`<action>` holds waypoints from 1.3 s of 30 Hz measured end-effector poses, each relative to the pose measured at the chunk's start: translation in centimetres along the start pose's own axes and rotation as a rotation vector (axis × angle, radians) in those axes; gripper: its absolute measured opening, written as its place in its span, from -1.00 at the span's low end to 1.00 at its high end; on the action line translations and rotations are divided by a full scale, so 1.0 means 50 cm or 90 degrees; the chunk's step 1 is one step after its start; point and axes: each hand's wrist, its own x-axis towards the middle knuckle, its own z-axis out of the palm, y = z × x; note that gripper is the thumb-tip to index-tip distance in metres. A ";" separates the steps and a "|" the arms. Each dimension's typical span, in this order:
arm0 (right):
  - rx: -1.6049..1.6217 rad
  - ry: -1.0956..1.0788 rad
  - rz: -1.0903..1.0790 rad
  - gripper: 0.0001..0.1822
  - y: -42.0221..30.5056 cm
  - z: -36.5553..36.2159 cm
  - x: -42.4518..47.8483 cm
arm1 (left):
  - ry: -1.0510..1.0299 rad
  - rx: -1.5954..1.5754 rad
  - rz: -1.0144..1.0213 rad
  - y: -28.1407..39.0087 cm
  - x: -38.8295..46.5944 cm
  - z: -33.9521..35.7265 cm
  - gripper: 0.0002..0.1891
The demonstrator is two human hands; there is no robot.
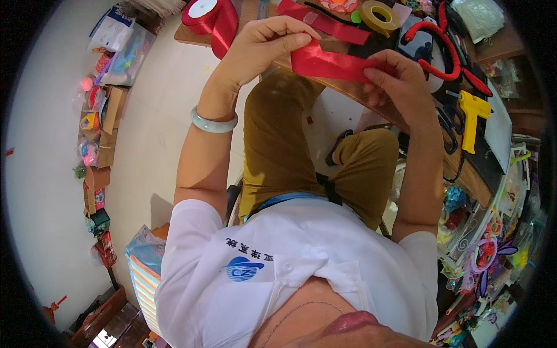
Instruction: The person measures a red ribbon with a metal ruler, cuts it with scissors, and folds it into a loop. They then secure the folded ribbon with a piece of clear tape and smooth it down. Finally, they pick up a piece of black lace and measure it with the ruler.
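Note:
A short length of red satin ribbon [333,64] is stretched between my two hands above the near edge of the wooden table [348,89]. My left hand [272,45], with a pale bangle on its wrist, pinches one end between thumb and forefinger. The other end sits in my right hand [394,80], pinched by thumb and fingers; those fingers partly hide it. Behind them lies another strip of red ribbon [326,22] on the table. A spool of red satin ribbon [202,19] stands at the table's left end, its loose tail hanging over the edge.
Right of my hands lie a red fuzzy-wrapped headband [454,61], dark-handled scissors [450,130] and a yellow glue gun [472,119]. A tape roll [379,17] is farther back. Craft supplies crowd the lower right. Cardboard boxes [106,148] line the left wall.

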 end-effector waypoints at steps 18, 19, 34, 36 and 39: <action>-0.560 0.282 -0.379 -0.66 0.060 0.121 0.035 | 0.212 0.718 0.265 -0.076 -0.039 0.095 -0.74; -0.578 0.294 -0.399 -0.67 0.060 0.119 0.037 | 0.201 0.714 0.283 -0.069 -0.047 0.095 -0.72; -0.801 0.191 -0.364 -0.52 0.013 0.139 0.060 | 0.226 0.734 0.290 -0.084 -0.080 0.087 -0.68; -0.751 0.147 -0.440 -0.50 0.022 0.116 0.063 | 0.218 0.731 0.284 -0.088 -0.085 0.080 -0.69; -0.755 0.092 -0.354 -0.50 0.014 0.109 0.049 | 0.209 0.734 0.258 -0.084 -0.089 0.077 -0.69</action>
